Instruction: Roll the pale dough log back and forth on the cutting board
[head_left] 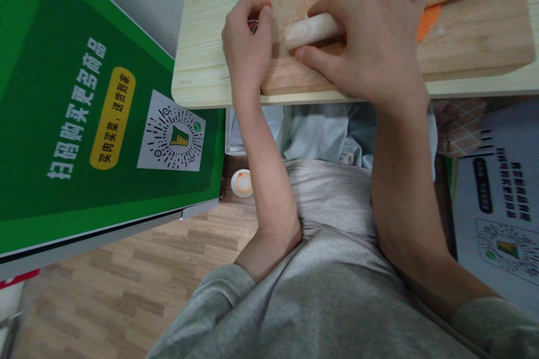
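My right hand point(370, 33) is closed over a pale rolling pin point(314, 31), with the thumb along its near side and the fingers over the far side. The pin lies aslant on a wooden cutting board point(475, 39), its far end rising to the upper right. Bright orange flat dough point(428, 21) shows beneath the pin, partly hidden by my right hand. At the board's left edge, my left hand point(248, 33) is curled with thumb and fingers close together. A small dark, shiny bit shows inside its curl, too little to name.
The board rests on a light wooden table point(206, 50) with a rounded front corner. A green printed panel point(46, 95) stands at the left. Beneath the table are folded cloths point(315, 132) and a small white bowl point(241, 183) with orange residue. A white printed panel point(501, 179) is at right.
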### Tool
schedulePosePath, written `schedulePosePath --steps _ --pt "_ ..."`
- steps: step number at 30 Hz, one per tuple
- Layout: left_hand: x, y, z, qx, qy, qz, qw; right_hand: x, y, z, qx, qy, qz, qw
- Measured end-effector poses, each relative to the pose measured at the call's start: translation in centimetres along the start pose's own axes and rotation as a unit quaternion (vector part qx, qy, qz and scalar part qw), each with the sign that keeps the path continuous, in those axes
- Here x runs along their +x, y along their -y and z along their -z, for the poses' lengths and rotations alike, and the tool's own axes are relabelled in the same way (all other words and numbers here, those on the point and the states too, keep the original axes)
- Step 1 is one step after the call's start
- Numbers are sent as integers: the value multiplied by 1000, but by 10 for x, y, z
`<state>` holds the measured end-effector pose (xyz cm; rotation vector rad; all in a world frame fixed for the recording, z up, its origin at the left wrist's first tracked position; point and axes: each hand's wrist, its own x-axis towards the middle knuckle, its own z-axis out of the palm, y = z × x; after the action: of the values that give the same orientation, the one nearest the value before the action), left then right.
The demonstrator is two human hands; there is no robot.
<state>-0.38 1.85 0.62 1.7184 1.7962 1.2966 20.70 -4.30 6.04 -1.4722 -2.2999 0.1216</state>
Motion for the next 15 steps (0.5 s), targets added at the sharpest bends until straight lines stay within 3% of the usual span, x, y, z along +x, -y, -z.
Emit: schedulePosePath --steps 4,15 --pt "1 0 -1 -36 -5 -5 999 0 1 0 1 1 -5 1000" --pt "-2 -11 6 -7 1 -9 1000 -1 1 3 -16 15 4 1000"
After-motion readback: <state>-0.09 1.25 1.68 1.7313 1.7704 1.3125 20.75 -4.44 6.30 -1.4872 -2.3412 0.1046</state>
